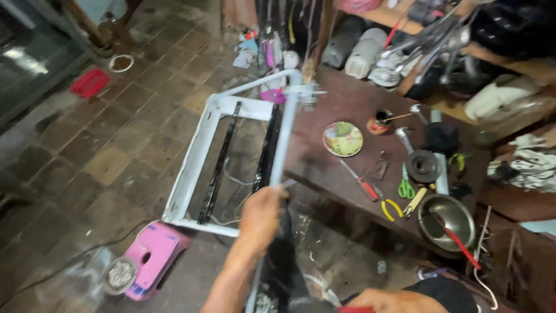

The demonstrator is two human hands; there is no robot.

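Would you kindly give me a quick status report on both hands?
Left hand gripping white frame rail. Right hand not in view. Pink stool under frame corner; workbench alongside.

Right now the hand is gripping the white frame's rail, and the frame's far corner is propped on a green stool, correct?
Not quite: the head view shows the stool is pink, not green, and it sits under the frame's near corner, not the far one. The rest holds: the left hand grips a rail of the white frame.
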